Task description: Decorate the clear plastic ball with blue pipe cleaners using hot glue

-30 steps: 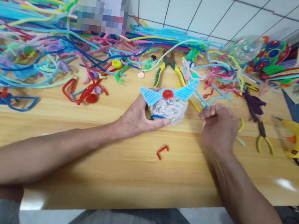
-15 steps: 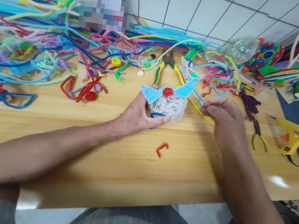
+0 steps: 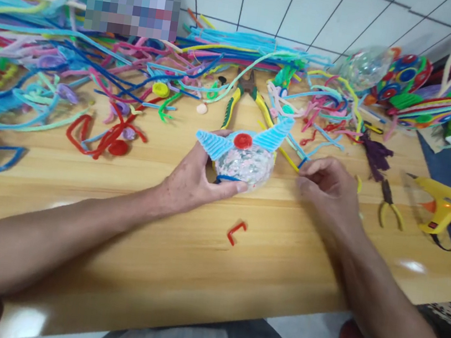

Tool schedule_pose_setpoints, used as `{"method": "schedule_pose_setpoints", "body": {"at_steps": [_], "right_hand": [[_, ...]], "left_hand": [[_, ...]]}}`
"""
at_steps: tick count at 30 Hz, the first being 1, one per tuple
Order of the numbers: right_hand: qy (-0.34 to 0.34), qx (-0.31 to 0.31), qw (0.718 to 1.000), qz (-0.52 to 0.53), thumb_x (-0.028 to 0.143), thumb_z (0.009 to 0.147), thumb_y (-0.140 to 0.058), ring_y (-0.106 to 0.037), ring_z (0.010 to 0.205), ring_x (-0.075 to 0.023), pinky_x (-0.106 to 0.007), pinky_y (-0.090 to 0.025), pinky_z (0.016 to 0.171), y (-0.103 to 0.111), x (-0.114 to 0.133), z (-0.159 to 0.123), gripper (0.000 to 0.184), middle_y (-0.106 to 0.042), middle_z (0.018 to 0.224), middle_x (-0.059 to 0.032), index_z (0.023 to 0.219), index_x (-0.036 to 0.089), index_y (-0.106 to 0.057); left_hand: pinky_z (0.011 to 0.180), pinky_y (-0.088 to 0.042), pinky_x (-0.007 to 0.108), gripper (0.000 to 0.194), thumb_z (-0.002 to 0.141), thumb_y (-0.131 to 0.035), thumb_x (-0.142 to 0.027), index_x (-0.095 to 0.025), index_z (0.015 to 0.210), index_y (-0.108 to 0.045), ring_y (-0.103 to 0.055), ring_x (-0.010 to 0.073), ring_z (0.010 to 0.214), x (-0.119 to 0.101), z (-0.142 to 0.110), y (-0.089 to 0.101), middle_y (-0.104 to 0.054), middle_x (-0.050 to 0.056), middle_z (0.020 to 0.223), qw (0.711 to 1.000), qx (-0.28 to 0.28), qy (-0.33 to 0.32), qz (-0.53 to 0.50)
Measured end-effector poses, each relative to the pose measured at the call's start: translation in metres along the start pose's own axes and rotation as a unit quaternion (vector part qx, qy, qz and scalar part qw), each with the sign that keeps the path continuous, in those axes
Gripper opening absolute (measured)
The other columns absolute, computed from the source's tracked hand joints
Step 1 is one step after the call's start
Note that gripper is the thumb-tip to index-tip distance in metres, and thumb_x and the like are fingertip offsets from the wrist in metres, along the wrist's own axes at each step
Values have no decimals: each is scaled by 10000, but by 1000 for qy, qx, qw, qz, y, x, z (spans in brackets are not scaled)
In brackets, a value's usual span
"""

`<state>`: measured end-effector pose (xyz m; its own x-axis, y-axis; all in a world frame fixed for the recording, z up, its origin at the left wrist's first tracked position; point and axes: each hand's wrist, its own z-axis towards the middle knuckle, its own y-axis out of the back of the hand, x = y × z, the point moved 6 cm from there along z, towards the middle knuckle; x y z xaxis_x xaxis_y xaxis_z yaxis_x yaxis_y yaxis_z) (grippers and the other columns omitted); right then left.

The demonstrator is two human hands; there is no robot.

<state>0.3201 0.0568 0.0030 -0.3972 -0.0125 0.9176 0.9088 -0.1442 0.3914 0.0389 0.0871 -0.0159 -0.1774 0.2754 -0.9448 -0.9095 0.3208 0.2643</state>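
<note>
My left hand (image 3: 194, 178) is wrapped round a clear ball (image 3: 245, 166) filled with shiny shreds. Two light blue ribbed triangles, like ears, stick up from the ball, with a red coiled disc (image 3: 243, 141) between them. A dark blue strip (image 3: 228, 179) runs along its lower side by my thumb. To the right, my right hand (image 3: 325, 188) has its fingertips pinched together over the table. Beside those fingertips lie a blue bit and a yellow pipe cleaner (image 3: 289, 160); what the pinch holds is hidden. A bent red piece of pipe cleaner (image 3: 236, 233) lies in front of the ball.
Large green-yellow pliers (image 3: 229, 108) lie behind the ball. Smaller pliers (image 3: 388, 206) and a yellow glue gun (image 3: 441, 205) are on the right. Heaps of coloured pipe cleaners (image 3: 131, 60) cover the back and left. Another clear ball (image 3: 365, 68) stands at the back right.
The view has shifted slightly. My right hand has come a little lower and now covers part of the yellow pipe cleaner. My left hand keeps its grip on the ball.
</note>
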Motion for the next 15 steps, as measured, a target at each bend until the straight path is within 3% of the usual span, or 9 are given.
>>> {"method": "schedule_pose_setpoints", "body": {"at_steps": [2, 5, 10, 15], "right_hand": [[29, -61, 997, 40, 369, 875, -847, -576, 657, -166, -327, -462, 605, 7, -7, -2, 214, -734, 889, 11, 901, 307, -644], [34, -102, 993, 41, 407, 969, -786, -548, 575, -164, -331, -450, 561, 17, -11, -4, 134, -688, 750, 31, 938, 309, -701], [-4, -52, 998, -23, 595, 966, -785, -516, 576, -168, -343, -465, 601, 15, -10, -7, 395, -571, 616, 36, 755, 294, -642], [-13, -18, 1000, -12, 601, 929, -769, -548, 652, -197, -370, -492, 654, -1, -5, -12, 355, -617, 697, 18, 805, 309, -610]], "left_hand": [[1312, -500, 610, 856, 802, -945, -499, -227, 1513, -554, -650, 383, 1473, 2, -1, 0, -656, 169, 1560, 1000, 1, 9, -6], [1310, -501, 638, 847, 788, -965, -526, -242, 1482, -572, -660, 391, 1465, 6, -2, 0, -681, 160, 1507, 999, 3, 27, -21], [1265, -556, 634, 894, 789, -966, -624, -281, 1508, -559, -677, 395, 1446, 9, -4, -2, -725, 137, 1439, 997, 11, 54, -45], [1185, -618, 615, 915, 784, -949, -688, -329, 1530, -559, -715, 399, 1388, 0, -1, -4, -754, 125, 1389, 997, 21, 64, -44]]}}
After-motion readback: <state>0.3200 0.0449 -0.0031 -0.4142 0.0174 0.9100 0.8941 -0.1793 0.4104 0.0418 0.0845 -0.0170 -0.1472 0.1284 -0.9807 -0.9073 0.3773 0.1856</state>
